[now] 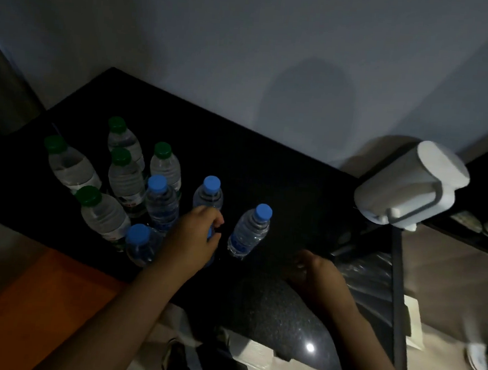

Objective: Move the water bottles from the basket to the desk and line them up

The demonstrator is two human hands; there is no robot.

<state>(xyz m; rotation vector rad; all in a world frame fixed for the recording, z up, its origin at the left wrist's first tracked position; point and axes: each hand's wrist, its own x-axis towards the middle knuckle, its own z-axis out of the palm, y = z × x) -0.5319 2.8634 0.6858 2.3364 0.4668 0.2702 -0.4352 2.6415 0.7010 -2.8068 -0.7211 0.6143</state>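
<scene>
Several clear water bottles stand upright on the black desk (267, 169). Green-capped bottles (121, 175) cluster at the left. Blue-capped ones stand nearer me, among them one (159, 201) in the middle, one (139, 243) by the front edge, one (210, 195) behind my left hand and one (249, 232) to its right. My left hand (198, 236) grips the top of another blue-capped bottle (210, 234), which it mostly hides. My right hand (314, 272) hovers low over the desk's front right, fingers loosely curled, holding nothing. I cannot make out a basket.
A white jug (409, 186) stands at the desk's right end. Dark crinkled plastic (367, 270) lies below it beside a black frame (397, 284). An orange surface (38, 300) lies at the lower left. A grey wall (247, 53) backs the desk.
</scene>
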